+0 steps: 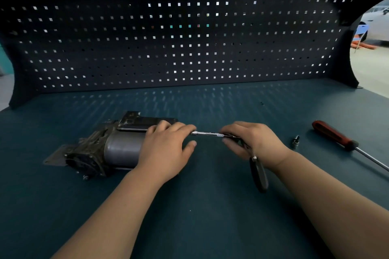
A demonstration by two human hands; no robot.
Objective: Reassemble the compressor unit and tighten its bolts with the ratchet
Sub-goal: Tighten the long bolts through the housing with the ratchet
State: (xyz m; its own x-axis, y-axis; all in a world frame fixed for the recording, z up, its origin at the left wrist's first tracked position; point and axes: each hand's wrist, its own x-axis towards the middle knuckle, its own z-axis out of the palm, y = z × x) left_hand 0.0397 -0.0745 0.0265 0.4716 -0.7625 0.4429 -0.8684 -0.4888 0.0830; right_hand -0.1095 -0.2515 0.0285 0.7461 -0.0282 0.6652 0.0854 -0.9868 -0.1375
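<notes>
The compressor unit (117,147) lies left of the table's middle, steadied by the left hand (166,149), whose loosely bent fingers rest on it, forefinger at the extension bar's (208,133) tip. The ratchet (260,174) is gripped in the right hand (254,141) (handle toward the front edge). The bar is best kept square to the hidden bolt

Under your left hand (166,149), the compressor unit (109,149) shows a smooth, dull-grey metal cylinder and dark, rough, grimy cast-metal housings. The extension bar (207,133) at your right hand (252,141) is bright chromed steel with a knurled band; the ratchet (260,174) handle is dark and glossy. Your bench top (210,216) is matt teal, the pegboard (168,38) matt dark perforated sheet metal, the screwdriver (330,134) handle glossy red-brown plastic.
</notes>
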